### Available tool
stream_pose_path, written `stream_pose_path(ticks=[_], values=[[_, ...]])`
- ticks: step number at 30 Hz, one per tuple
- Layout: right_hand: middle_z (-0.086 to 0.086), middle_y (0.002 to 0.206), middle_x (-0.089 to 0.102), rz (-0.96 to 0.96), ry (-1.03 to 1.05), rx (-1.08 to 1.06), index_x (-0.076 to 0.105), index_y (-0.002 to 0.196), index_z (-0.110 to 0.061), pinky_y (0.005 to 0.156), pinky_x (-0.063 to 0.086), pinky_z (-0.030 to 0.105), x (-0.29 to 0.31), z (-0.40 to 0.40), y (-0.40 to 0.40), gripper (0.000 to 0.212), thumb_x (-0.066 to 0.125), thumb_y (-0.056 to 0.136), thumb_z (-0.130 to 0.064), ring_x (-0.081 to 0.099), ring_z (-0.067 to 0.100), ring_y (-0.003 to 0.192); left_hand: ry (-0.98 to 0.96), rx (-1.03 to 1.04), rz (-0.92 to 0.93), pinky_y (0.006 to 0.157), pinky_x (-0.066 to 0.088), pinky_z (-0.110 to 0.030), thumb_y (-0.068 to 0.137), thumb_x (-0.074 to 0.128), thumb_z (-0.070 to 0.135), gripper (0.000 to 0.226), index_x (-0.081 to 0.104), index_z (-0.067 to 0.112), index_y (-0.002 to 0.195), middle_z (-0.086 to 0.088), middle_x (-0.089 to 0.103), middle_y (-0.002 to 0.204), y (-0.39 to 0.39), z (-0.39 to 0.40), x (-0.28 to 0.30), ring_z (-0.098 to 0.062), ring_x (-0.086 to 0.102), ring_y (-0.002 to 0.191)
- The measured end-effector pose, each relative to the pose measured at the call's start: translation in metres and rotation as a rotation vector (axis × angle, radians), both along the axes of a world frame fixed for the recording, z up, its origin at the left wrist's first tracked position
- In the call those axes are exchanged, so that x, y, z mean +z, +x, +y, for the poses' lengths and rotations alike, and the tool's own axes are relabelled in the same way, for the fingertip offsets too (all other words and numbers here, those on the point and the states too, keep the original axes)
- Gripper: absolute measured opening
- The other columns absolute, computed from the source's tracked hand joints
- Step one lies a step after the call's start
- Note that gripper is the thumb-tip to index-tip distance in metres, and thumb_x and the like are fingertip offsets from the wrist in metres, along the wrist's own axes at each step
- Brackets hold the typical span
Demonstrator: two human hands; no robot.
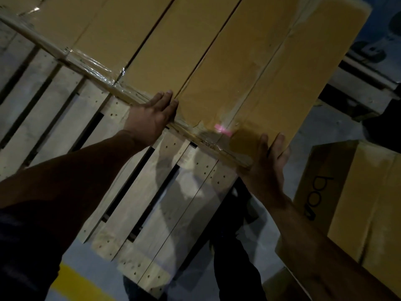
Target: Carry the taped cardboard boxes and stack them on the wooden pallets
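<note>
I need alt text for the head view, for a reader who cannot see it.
Two bare hands, left hand and right hand, press against the near edge of a taped cardboard box lying on a wooden pallet. Another box stands at right.

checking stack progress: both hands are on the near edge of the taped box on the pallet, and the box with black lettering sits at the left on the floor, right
Not quite. The head view shows the box with black lettering at the right, not the left. The rest holds: the left hand and right hand are on the near edge of the taped box over the wooden pallet.
</note>
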State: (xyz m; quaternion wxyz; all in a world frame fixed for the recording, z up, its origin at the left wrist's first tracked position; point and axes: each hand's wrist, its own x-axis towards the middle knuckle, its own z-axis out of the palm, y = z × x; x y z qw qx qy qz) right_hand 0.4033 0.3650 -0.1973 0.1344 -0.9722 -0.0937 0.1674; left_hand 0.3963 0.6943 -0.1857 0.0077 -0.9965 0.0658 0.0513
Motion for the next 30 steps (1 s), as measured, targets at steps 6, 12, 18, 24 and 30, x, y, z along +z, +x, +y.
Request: stream_pose_path(ticks=[6, 12, 18, 24, 30], values=[[0.027, 0.161, 0.003, 0.012, -0.048, -0.009, 0.015, 0.153, -0.012, 0.077, 0.052, 0.066, 0.0, 0.003, -0.001, 0.107, 0.08, 0.074, -0.044, 0.007, 0.059, 0.14, -0.001, 0.008, 0.005, 0.066, 0.057, -0.053, 0.09, 0.062, 0.009, 0.05, 0.05, 0.006, 0.138, -0.02, 0.047, 0.145, 0.001, -0.001, 0.004, -0.039, 0.052, 0.127], [0.025, 0.162, -0.001, 0.007, -0.094, -0.008, 0.01, 0.156, -0.012, 0.089, 0.048, 0.067, -0.002, 0.005, -0.001, 0.112, 0.08, 0.075, -0.047, 0.002, 0.059, 0.142, 0.012, 0.144, 0.097, 0.094, 0.05, -0.053, 0.094, 0.049, 0.01, 0.055, 0.037, 0.013, 0.148, -0.012, 0.03, 0.157, 0.001, -0.016, 0.007, -0.031, 0.033, 0.143], [0.02, 0.163, -0.015, 0.1, -0.142, -0.014, 0.0, 0.159, -0.016, 0.108, 0.034, 0.063, 0.006, 0.007, 0.004, 0.11, 0.072, 0.082, -0.048, -0.009, 0.054, 0.145, 0.004, 0.287, 0.287, 0.118, 0.027, -0.044, 0.094, 0.046, 0.013, 0.069, 0.015, 0.017, 0.156, -0.005, 0.005, 0.164, 0.006, -0.033, 0.025, -0.024, 0.008, 0.15], [0.019, 0.162, -0.003, 0.269, -0.161, -0.006, 0.004, 0.157, -0.015, 0.115, 0.026, 0.054, 0.043, 0.005, 0.013, 0.1, 0.067, 0.086, -0.047, 0.004, 0.049, 0.147, -0.174, 0.455, 0.452, 0.104, 0.042, -0.045, 0.093, 0.047, 0.017, 0.041, 0.047, 0.016, 0.134, -0.009, 0.043, 0.145, 0.005, -0.065, 0.083, -0.029, 0.043, 0.132], [0.012, 0.136, 0.048, 0.265, 0.026, -0.114, 0.045, 0.137, -0.012, 0.102, 0.045, 0.046, 0.117, 0.013, -0.049, 0.057, 0.06, 0.087, -0.034, 0.042, 0.035, 0.129, -0.301, 0.571, 0.557, 0.096, 0.045, -0.04, 0.092, 0.048, 0.021, 0.044, 0.05, 0.014, 0.136, -0.012, 0.056, 0.134, -0.057, -0.098, 0.14, -0.031, 0.054, 0.121]])
